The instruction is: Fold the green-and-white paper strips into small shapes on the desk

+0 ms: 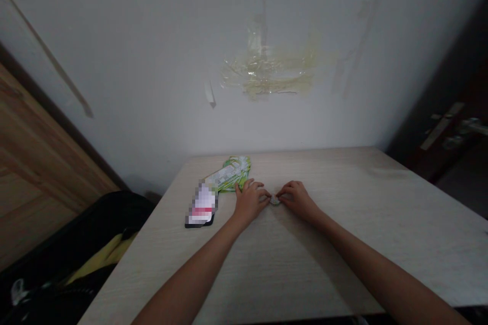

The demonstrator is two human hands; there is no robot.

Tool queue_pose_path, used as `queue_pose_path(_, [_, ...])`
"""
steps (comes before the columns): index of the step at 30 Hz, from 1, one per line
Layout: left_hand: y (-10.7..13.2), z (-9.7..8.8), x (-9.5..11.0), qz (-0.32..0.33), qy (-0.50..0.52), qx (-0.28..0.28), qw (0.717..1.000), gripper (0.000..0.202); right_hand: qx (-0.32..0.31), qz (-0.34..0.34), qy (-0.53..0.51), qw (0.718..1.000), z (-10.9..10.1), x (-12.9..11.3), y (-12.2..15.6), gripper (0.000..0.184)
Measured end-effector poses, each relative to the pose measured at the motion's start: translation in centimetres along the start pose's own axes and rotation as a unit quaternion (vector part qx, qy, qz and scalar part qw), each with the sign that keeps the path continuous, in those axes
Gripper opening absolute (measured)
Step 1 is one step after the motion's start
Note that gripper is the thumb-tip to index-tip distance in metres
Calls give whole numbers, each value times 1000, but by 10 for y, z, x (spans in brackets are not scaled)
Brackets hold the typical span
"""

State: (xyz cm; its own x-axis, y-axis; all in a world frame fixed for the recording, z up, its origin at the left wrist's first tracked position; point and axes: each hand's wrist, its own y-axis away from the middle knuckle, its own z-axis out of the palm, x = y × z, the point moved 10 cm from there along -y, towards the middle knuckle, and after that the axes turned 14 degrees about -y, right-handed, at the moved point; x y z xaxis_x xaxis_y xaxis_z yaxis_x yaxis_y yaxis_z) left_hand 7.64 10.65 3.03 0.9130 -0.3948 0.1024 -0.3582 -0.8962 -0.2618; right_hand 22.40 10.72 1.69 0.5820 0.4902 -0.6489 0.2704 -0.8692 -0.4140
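Hands, 2: left hand (249, 202), fingertips pinching the near-left edge of a small pale piece; right hand (299, 201), fingertips pinching its right edge. Small pale piece (274, 200), 1: between the 2 hands, low over the middle of the desk (366, 193); contact with the surface cannot be told. Green-and-white packet (233, 170), beyond the left hand, near the wall (152, 71). Phone (203, 208), 1: lying left of the left hand, screen blurred, top end beside the packet. Clear tape (267, 73): stuck on the wall.
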Motion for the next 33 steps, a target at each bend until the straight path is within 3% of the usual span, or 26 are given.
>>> queue_pose_path(11, [-3, 2, 4, 17, -16, 11, 1000, 13, 1, 9, 4, 1000, 2, 0, 0, 14])
queue_pose_path(21, [-1, -6, 21, 81, -74, 42, 993, 13, -19, 6, 50, 999, -1, -17, 3, 14])
queue_pose_path(33, [1, -1, 19, 68, -71, 12, 995, 17, -28, 25, 55, 998, -1, -14, 5, 15])
